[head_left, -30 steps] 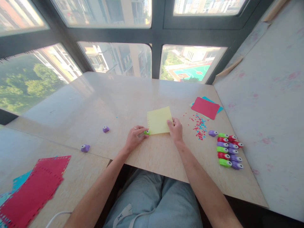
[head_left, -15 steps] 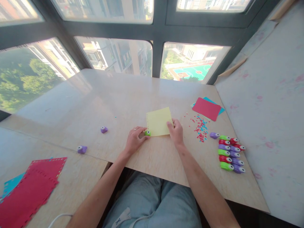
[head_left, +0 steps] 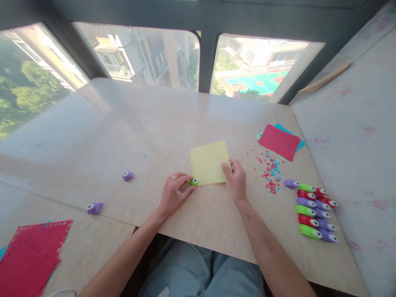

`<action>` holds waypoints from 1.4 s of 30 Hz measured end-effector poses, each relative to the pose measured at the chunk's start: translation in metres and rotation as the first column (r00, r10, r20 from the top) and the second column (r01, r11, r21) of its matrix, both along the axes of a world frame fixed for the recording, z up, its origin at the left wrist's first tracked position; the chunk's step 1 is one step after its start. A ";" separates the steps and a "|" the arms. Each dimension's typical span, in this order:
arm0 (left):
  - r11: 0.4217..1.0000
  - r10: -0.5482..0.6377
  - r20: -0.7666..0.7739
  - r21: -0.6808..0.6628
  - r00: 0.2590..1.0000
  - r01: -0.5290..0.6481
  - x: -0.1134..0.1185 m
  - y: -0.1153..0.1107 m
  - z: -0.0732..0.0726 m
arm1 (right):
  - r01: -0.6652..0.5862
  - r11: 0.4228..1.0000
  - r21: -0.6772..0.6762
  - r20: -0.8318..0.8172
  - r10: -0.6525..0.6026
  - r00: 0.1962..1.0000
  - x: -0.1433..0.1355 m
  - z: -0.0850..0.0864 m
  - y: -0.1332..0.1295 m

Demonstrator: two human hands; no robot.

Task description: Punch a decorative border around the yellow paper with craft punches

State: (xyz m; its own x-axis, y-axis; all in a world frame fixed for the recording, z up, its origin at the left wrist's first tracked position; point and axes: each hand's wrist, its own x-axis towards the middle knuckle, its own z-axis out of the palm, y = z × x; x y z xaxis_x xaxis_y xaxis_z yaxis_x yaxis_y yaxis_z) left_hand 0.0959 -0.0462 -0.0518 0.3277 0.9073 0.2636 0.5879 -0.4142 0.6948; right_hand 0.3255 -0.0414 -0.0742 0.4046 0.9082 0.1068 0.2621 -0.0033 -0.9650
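Observation:
A sheet of yellow paper [head_left: 210, 163] lies before me with a row of small punched holes along its left edge. My right hand [head_left: 236, 177] pinches its right edge, thumb on top. At the paper's lower left corner sits a small green craft punch [head_left: 194, 181]. My left hand [head_left: 177, 189] grips this punch between thumb and fingers. Two purple craft punches, one nearer the middle [head_left: 128, 176] and another farther left [head_left: 94, 208], rest on the table to the left of my hand.
Red, green and purple punches [head_left: 312, 210] stand in rows at the right. Red and blue paper bits [head_left: 272, 173] are scattered beside them, below stacked red and blue sheets [head_left: 280, 142]. Punched red sheets [head_left: 37, 251] lie at the lower left. Windows [head_left: 148, 57] border the table's far side.
The camera view has tilted down and moved closer. Both hands keep their hold on the punch and the yellow paper, with little change between them.

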 end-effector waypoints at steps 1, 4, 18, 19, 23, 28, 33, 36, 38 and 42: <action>1.000 -0.004 -0.005 0.007 1.000 0.005 0.000 0.000 0.000 | 0.004 1.000 -0.003 -0.005 -0.004 1.000 0.000 0.000 -0.001; 0.999 -0.024 -0.008 0.036 1.000 0.024 -0.001 -0.002 0.000 | 0.020 1.000 -0.014 -0.012 -0.020 1.000 -0.002 0.002 -0.002; 0.998 -0.040 -0.011 0.041 0.999 0.040 -0.002 -0.002 0.002 | 0.082 0.995 -0.064 -0.019 -0.083 0.996 -0.004 0.007 -0.005; 0.998 -0.039 -0.012 0.043 0.999 0.039 -0.002 -0.002 0.002 | 0.083 0.994 -0.065 -0.020 -0.084 0.996 -0.004 0.008 -0.005; 0.998 -0.037 -0.018 0.047 0.999 0.038 -0.002 -0.002 0.001 | 0.072 0.995 -0.065 -0.022 -0.073 0.997 -0.004 0.009 -0.005; 0.998 -0.043 -0.023 0.048 0.999 0.044 -0.002 -0.001 0.000 | 0.059 0.996 -0.066 0.013 -0.059 0.998 -0.003 0.006 -0.004; 0.998 -0.038 -0.023 0.053 0.999 0.039 -0.001 -0.002 -0.001 | 0.053 0.996 -0.065 0.030 -0.051 0.998 -0.002 0.004 -0.005; 0.998 -0.039 -0.023 0.056 0.999 0.040 -0.001 -0.002 0.000 | 0.061 0.996 -0.063 0.050 -0.058 0.997 -0.003 0.005 -0.005; 0.998 -0.040 -0.025 0.056 0.999 0.041 -0.001 -0.001 0.000 | 0.071 0.996 -0.054 0.070 -0.068 0.995 -0.004 0.007 -0.005; 0.997 -0.041 -0.037 0.059 0.998 0.043 -0.001 -0.001 0.000 | 0.081 0.996 -0.033 0.108 -0.077 0.991 -0.005 0.011 -0.005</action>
